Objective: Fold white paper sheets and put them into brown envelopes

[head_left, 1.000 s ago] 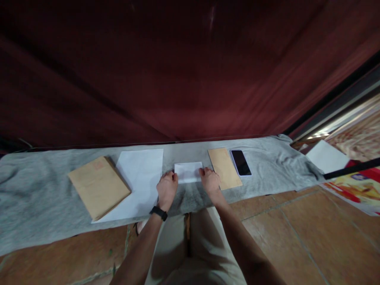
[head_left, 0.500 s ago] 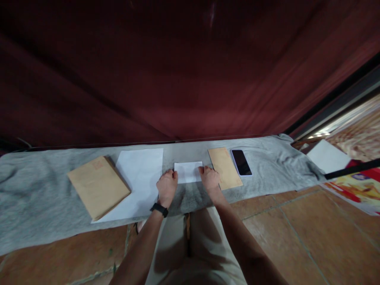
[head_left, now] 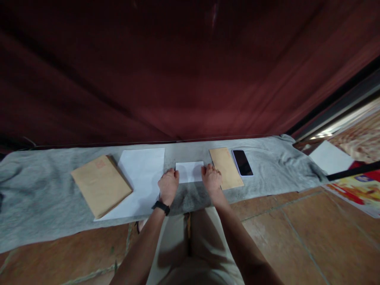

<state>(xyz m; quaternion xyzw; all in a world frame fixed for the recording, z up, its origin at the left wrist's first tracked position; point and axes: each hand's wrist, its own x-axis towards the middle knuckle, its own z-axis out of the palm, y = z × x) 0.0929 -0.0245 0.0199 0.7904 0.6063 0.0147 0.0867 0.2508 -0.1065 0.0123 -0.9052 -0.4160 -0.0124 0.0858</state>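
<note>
A small white folded sheet of paper [head_left: 190, 172] lies flat on the grey cloth in front of me. My left hand [head_left: 168, 185] is closed at its left end, with the thumb over the paper's edge. At the opposite end, my right hand [head_left: 211, 179] has curled fingers and its thumb at the edge. The undersides of both hands are hidden. Right of the paper, a single brown envelope [head_left: 228, 168] lies partly beside and under my right hand. Larger white sheets [head_left: 144, 170] lie close to my left hand.
A stack of brown envelopes [head_left: 101, 184] rests on the white sheets at left. A phone [head_left: 242, 163] with a dark screen lies right of the single envelope. The grey cloth [head_left: 276, 166] covers a narrow bench against a dark red curtain [head_left: 190, 79]. Tiled floor [head_left: 279, 225] shows below.
My right thumb has slid slightly outward to the paper's right edge, and the right fingers have lifted a little. My left hand keeps its place on the paper. The view has shifted slightly.
</note>
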